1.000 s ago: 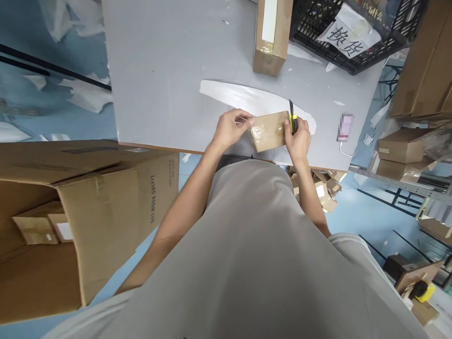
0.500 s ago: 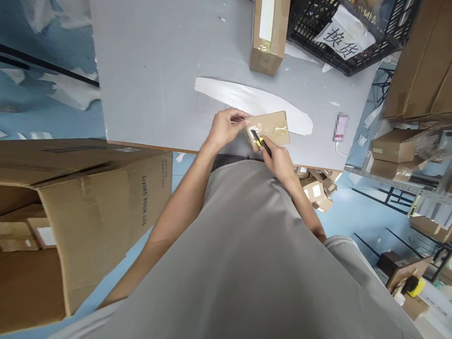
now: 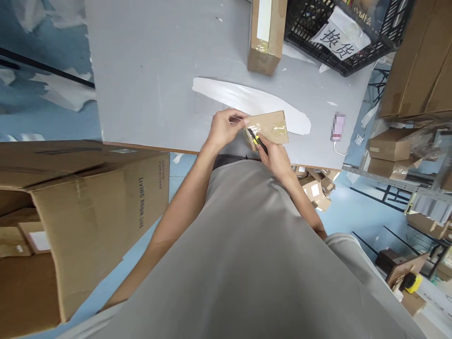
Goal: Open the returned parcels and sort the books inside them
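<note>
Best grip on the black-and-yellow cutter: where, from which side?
The cutter is probably best held by its thicker handle, from the picture's lower right, where the right hand is: it slants, narrow tip up-left toward the small carton, so avoid that end.

Blue flr (image 3: 346, 205), white scraps (image 3: 67, 92) at L, 1 grey tbl (image 3: 148, 99).

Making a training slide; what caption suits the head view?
Left hand holds a small taped carton by one end, where the right hand holds a cutter.
</note>
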The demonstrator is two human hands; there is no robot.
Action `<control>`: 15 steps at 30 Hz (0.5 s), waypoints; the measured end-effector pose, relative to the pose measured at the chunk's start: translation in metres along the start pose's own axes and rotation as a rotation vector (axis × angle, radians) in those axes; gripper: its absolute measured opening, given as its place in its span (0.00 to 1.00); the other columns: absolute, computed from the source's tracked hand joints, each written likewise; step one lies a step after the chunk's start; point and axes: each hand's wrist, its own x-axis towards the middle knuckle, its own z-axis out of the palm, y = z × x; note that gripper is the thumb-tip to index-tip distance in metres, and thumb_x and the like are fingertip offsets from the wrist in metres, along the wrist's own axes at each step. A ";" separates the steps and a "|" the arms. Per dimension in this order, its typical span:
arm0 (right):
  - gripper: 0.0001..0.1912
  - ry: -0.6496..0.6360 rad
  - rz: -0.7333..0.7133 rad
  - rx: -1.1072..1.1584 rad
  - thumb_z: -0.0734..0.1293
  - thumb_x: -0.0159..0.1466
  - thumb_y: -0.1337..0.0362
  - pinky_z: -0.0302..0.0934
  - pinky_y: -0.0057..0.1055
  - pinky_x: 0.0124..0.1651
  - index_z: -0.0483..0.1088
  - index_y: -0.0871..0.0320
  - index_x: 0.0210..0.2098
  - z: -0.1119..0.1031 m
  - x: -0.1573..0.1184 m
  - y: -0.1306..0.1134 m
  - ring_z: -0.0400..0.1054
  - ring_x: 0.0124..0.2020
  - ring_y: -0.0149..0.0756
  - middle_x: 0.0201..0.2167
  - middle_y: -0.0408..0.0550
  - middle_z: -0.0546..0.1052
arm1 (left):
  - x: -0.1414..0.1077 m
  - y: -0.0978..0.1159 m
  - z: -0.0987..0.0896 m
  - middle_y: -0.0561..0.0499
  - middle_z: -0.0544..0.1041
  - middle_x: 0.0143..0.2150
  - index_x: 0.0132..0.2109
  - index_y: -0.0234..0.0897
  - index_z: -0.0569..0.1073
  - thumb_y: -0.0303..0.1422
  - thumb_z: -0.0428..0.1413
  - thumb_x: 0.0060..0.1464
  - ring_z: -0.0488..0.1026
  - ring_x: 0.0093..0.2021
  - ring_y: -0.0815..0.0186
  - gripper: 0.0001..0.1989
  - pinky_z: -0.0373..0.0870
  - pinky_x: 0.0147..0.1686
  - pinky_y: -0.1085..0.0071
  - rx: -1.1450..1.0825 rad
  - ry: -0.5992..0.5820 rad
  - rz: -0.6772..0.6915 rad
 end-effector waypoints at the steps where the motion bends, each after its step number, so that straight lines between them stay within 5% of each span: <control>1: 0.29 -0.007 -0.004 -0.005 0.62 0.82 0.59 0.73 0.44 0.66 0.70 0.57 0.79 0.000 0.000 0.000 0.83 0.62 0.57 0.62 0.58 0.87 | 0.000 0.000 0.001 0.46 0.90 0.48 0.45 0.39 0.87 0.46 0.71 0.63 0.88 0.50 0.54 0.14 0.87 0.57 0.58 0.000 0.005 -0.003; 15: 0.30 -0.040 0.031 -0.059 0.60 0.84 0.58 0.73 0.44 0.63 0.67 0.56 0.81 0.000 0.001 -0.007 0.84 0.60 0.59 0.61 0.61 0.87 | -0.001 0.006 -0.001 0.46 0.90 0.50 0.45 0.39 0.88 0.41 0.71 0.61 0.87 0.52 0.54 0.11 0.87 0.57 0.57 -0.008 0.004 -0.040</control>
